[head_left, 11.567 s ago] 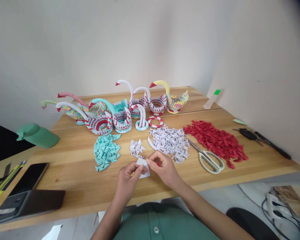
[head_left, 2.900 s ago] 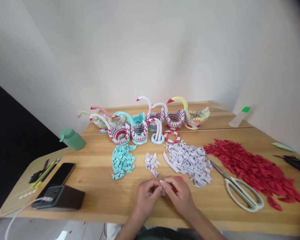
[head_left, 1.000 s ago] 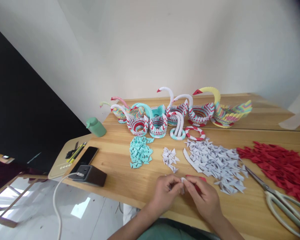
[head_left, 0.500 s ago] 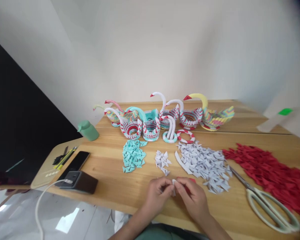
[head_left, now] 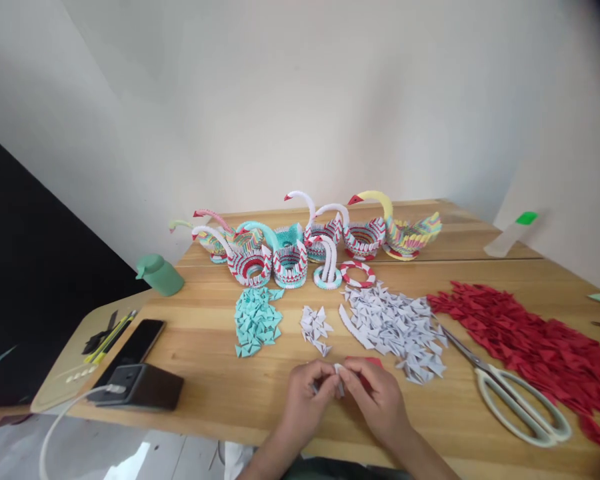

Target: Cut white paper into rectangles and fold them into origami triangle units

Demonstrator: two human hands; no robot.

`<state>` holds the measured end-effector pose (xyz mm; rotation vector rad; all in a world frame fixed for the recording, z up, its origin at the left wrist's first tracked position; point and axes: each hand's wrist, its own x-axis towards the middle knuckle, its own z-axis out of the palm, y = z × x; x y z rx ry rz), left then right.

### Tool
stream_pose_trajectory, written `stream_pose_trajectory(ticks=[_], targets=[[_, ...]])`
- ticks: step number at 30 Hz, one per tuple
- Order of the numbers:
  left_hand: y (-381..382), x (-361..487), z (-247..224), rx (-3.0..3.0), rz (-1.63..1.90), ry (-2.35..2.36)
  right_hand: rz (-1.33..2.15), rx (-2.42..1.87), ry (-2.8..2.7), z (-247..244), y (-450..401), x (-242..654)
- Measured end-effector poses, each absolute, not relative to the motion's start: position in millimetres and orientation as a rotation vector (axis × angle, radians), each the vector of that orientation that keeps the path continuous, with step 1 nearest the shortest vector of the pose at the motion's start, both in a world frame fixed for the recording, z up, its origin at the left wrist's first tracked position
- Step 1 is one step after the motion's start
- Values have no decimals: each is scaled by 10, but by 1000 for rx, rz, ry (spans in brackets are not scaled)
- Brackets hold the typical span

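Near the table's front edge, my left hand (head_left: 306, 398) and my right hand (head_left: 376, 399) meet, fingertips pinched on one small white paper piece (head_left: 339, 371) between them. Fingers hide most of that piece. Something red (head_left: 371, 362) shows behind my right hand. Just beyond the hands is a small group of white folded pieces (head_left: 315, 328). A larger white pile (head_left: 395, 327) spreads to the right, with a curved white strip (head_left: 354, 328) along its left side. Turquoise folded pieces (head_left: 257, 320) are heaped to the left.
Paper swans (head_left: 290, 263) and a red-and-white ring (head_left: 357, 274) stand at the back. Scissors (head_left: 520, 400) and red pieces (head_left: 530, 347) lie right. To the left are a black box (head_left: 150, 387), a phone (head_left: 137, 343), a green bottle (head_left: 161, 275) and a cutting mat (head_left: 55, 380).
The camera view has turned slightly right, so the table's contents appear shifted left. Both hands stay together, pinching the white piece, with little change in their pose.
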<state>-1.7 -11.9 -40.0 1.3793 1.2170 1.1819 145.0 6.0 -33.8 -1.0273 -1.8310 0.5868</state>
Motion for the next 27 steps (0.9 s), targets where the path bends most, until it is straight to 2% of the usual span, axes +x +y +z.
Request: stream_pose_trajectory(ticks=[27], targets=[[-120, -33, -330, 1374, 1197, 1220, 544, -1107, -1853, -416, 75, 1481]])
